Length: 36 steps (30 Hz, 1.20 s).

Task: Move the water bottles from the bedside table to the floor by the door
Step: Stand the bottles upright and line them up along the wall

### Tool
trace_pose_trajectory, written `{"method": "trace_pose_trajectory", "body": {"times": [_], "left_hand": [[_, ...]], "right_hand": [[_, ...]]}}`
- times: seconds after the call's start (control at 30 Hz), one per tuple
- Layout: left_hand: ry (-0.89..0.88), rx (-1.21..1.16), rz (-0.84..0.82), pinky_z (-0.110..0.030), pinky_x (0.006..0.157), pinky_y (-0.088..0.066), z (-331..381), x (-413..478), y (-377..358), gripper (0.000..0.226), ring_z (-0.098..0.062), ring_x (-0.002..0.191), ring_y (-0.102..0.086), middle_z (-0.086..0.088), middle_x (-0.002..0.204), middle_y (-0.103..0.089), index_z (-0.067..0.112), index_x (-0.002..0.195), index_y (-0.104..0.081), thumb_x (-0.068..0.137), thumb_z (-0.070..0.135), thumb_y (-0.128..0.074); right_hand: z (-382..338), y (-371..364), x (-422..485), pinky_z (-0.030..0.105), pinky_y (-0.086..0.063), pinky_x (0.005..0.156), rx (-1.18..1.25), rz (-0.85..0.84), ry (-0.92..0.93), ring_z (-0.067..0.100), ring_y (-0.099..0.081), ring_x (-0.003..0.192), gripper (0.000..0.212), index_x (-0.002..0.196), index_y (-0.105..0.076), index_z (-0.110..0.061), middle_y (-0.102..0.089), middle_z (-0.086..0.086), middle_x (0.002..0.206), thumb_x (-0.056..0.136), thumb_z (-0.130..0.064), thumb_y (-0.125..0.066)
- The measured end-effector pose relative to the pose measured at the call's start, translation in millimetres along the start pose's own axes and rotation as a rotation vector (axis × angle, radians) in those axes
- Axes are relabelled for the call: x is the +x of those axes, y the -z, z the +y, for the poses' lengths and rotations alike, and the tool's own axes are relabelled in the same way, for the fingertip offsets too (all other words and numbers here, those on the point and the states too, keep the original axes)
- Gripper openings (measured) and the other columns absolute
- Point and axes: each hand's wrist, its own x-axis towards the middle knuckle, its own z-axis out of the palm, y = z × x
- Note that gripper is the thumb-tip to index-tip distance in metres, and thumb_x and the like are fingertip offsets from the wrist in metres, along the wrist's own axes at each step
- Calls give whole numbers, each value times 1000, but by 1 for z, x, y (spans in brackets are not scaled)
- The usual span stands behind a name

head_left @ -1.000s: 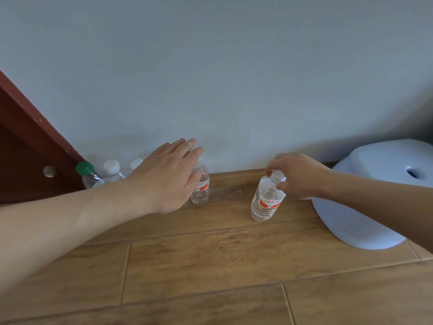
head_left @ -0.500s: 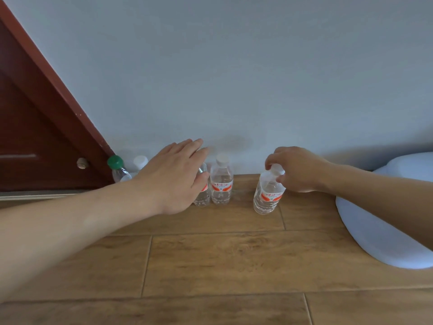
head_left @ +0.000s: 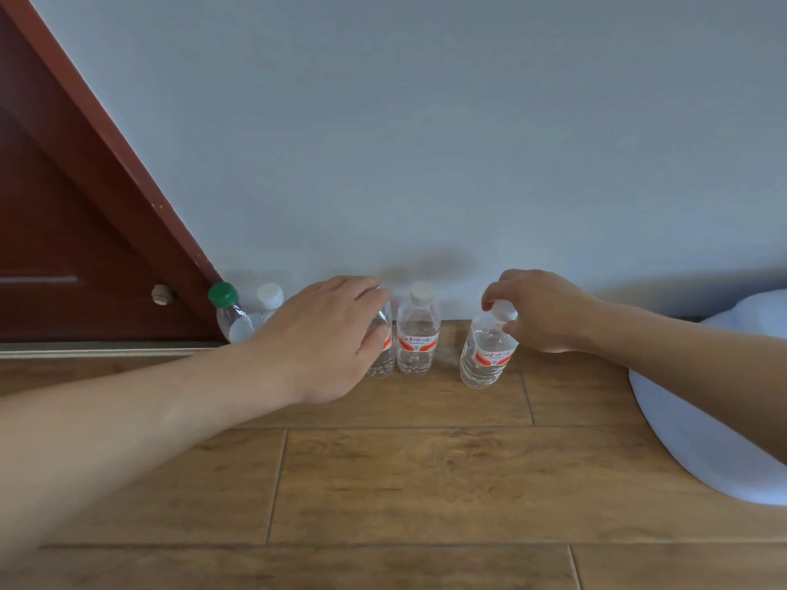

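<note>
Right-hand bottle [head_left: 486,353]: small, clear, red-orange label, white cap, standing slightly tilted on the wood floor [head_left: 426,470], near the wall [head_left: 426,142]. Right hand [head_left: 537,310] fingers pinched on its cap and neck.

Left-hand bottle [head_left: 382,349]: upright on the floor, mostly hidden; left hand [head_left: 328,334] fingers curled around its upper body.

Middle bottle [head_left: 417,334]: upright, free, just beside the left-hand bottle, apart from the right-hand one.

Further left by the door [head_left: 64,232]: green-capped bottle [head_left: 228,310] and white-capped bottle [head_left: 269,302], at the frame's foot.

Pale blue rounded object [head_left: 702,432] at far right on the floor.
</note>
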Motion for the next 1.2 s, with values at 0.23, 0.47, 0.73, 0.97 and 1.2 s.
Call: {"method": "trace_pose_trajectory", "body": {"times": [0.23, 0.47, 0.73, 0.97, 1.2], "left_hand": [[4, -18, -19, -33, 113, -30, -5, 5, -5, 49, -18, 138, -37, 3, 150, -41, 19, 144, -43, 101, 39, -32], [-40, -17, -8, -30, 111, -30, -3, 23, -12, 49, -18, 137, -37, 4, 151, -40, 20, 148, -38, 101, 36, -41], [-75, -10, 12, -30, 106, -33, -3, 54, -20, 52, -17, 136, -38, 5, 153, -38, 21, 150, -35, 100, 33, -47], [-91, -27, 37, -35, 99, -42, -7, 76, -34, 49, -21, 125, -49, 4, 143, -49, 21, 145, -42, 98, 31, -53], [-108, -71, 3, -38, 91, -47, -5, 91, -44, 43, -21, 114, -55, 5, 132, -56, 24, 140, -48, 97, 28, -55]], "right_hand": [[-1, 2, 9, 27, -37, 82, 12, 10, -55, 19, -53, 107, 33, 117, -62, -28, -58, -4, 118, 85, -23, -63], [-10, 4, 16, 27, -40, 84, 10, 27, -38, 20, -54, 107, 33, 118, -63, -26, -59, -4, 117, 85, -25, -64], [-17, 8, 24, 25, -38, 86, 36, 62, -28, 19, -53, 111, 33, 119, -62, -24, -60, -3, 120, 86, -27, -65], [-20, 3, 33, 25, -36, 85, 60, 76, -18, 20, -53, 112, 34, 119, -63, -24, -60, -2, 120, 86, -27, -64], [-21, -1, 39, 25, -37, 84, 76, 93, -5, 20, -55, 110, 33, 118, -63, -23, -61, -1, 117, 85, -27, -64]]}}
